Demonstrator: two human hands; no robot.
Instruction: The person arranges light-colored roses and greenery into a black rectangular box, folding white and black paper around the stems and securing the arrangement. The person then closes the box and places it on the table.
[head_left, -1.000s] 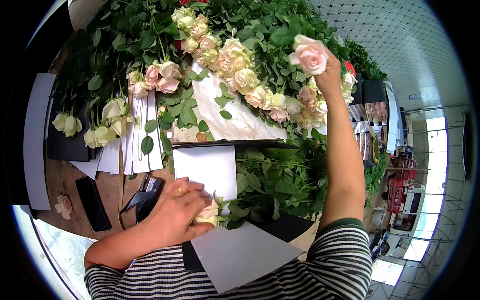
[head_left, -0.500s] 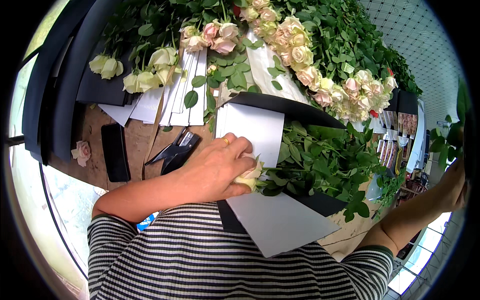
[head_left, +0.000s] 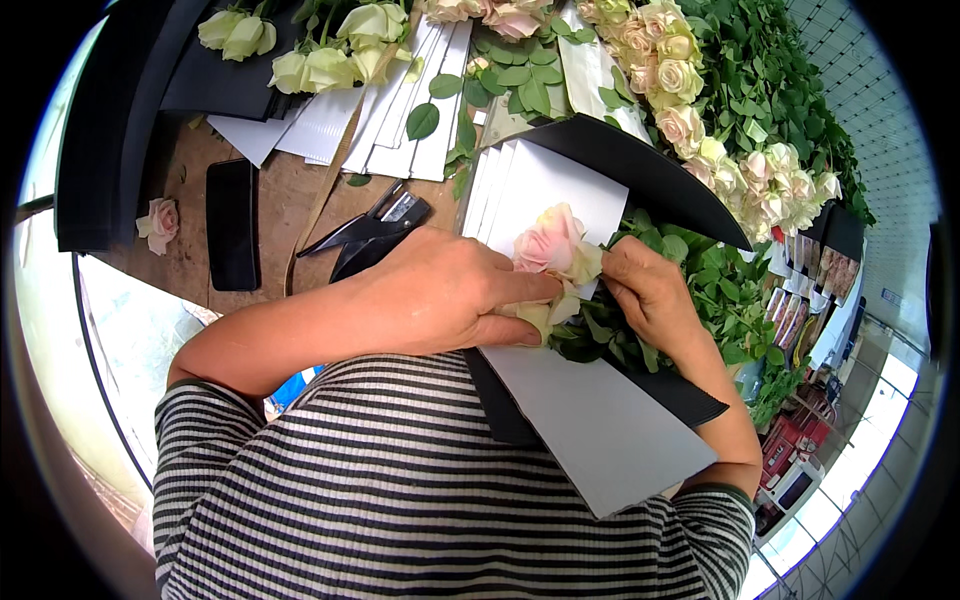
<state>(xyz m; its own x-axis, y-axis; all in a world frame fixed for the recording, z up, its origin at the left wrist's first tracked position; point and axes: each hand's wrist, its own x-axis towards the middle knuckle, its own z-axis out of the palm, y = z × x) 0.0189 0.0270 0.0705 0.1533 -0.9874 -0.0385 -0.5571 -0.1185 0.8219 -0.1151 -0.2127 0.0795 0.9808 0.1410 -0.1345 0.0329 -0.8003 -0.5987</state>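
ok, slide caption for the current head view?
Left hand on pale roses, right hand close beside, black phone lying on the wooden table.

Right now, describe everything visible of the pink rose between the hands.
The pink rose shows soft-looking, layered, partly open petals. In view it overlaps a white sheet, cream petals adjoining its right. The left hand extends a finger just below; the right hand is close at its right. Its stem is hidden.

2 hands: 1 L hand (head_left: 435, 290), 1 R hand (head_left: 650, 295). 1 blk phone (head_left: 232, 225), 1 blk tool (head_left: 372, 248), 1 tan strap (head_left: 335, 175), 1 grey sheet (head_left: 610, 420). Roses: 1 loose pink bloom (head_left: 158, 225), 1 pink rose (head_left: 550, 245) btwn hands, min. 1 cream rose (head_left: 535, 316); grn-white roses (head_left: 330, 70), 5+; blush roses (head_left: 678, 78), 10+, overlapped.
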